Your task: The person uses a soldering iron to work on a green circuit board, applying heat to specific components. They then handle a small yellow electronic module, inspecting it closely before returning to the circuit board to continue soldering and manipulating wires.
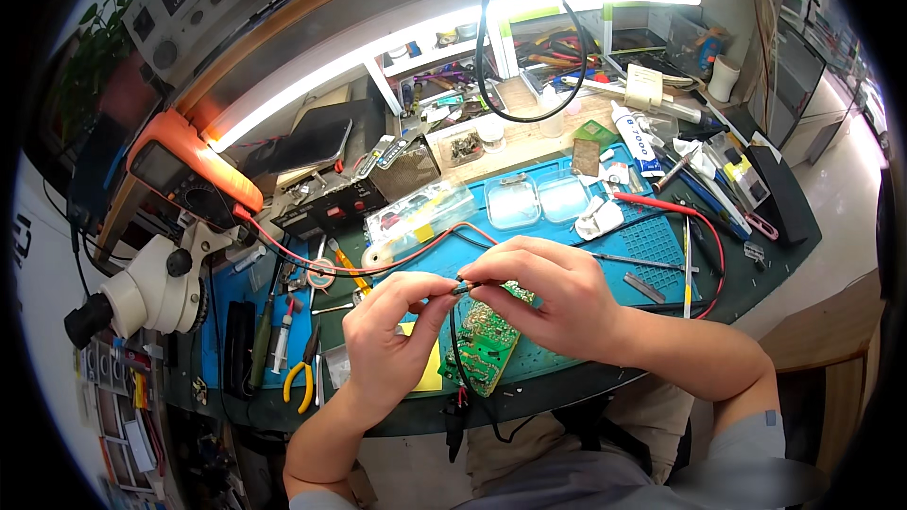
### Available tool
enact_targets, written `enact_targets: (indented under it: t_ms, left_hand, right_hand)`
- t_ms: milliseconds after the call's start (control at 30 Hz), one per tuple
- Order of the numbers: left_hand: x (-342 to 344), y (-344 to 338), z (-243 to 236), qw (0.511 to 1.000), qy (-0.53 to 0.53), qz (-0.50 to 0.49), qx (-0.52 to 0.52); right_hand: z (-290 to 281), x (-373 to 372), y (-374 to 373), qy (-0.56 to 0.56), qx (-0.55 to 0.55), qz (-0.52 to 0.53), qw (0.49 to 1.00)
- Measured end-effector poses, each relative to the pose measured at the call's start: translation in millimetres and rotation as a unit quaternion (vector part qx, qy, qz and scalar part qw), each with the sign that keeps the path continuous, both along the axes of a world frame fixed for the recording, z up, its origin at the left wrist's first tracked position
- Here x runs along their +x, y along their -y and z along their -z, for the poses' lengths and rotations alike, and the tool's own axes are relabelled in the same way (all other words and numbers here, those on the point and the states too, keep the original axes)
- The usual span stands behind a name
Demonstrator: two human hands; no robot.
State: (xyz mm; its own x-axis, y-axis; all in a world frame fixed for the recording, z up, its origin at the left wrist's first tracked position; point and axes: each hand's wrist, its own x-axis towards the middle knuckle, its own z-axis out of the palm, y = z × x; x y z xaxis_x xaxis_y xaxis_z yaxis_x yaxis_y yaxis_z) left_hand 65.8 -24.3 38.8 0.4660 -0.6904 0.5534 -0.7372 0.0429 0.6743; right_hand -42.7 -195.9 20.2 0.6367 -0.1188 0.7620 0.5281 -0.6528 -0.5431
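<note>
Between the fingertips of both hands is the small dark end of a black cable (pixel 454 345), partly hidden by the fingers. My left hand (pixel 392 326) pinches it from the left, and my right hand (pixel 548 293) grips it from the right. From there the cable hangs down past the bench's front edge. Just below the hands lies a green circuit board (pixel 484 351) with soldered parts, set at a slant on the blue work mat (pixel 567 359). A yellow paper (pixel 429 378) sits at the board's left, partly covered by my left hand.
An orange multimeter (pixel 189 170) and a white microscope head (pixel 151 288) stand at left. Yellow-handled pliers (pixel 300 382) and a syringe (pixel 282 345) lie near them. Clear plastic boxes (pixel 515 203) are behind the hands. Tweezers (pixel 647 263) and a red test lead (pixel 713 241) lie at right.
</note>
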Motion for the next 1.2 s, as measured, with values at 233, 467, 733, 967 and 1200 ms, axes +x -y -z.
enact_targets:
  t_ms: [233, 467, 733, 967, 1200]
  left_hand:
    - [0.2, 0.7, 1.4, 1.000, 0.009, -0.002, -0.003]
    - [0.5, -1.0, -1.7, 1.000, 0.011, 0.007, 0.021]
    - [1.9, -1.1, -0.7, 1.000, 0.017, 0.007, 0.024]
    - [4.4, -2.6, 3.6, 1.000, 0.008, 0.009, 0.022]
    - [-2.1, 3.9, 1.7, 0.999, -0.018, 0.004, -0.036]
  right_hand:
    - [-0.4, 0.3, -0.1, 0.001, 0.000, -0.001, 1.000]
    - [-0.8, 1.4, -0.1, 0.007, 0.012, -0.006, 1.000]
    - [4.1, 2.9, -1.0, -0.002, 0.035, 0.013, 0.999]
    - [3.0, 0.8, 0.8, -0.030, 0.019, 0.024, 0.999]
    - [3.3, 1.0, 1.1, -0.022, 0.006, 0.014, 1.000]
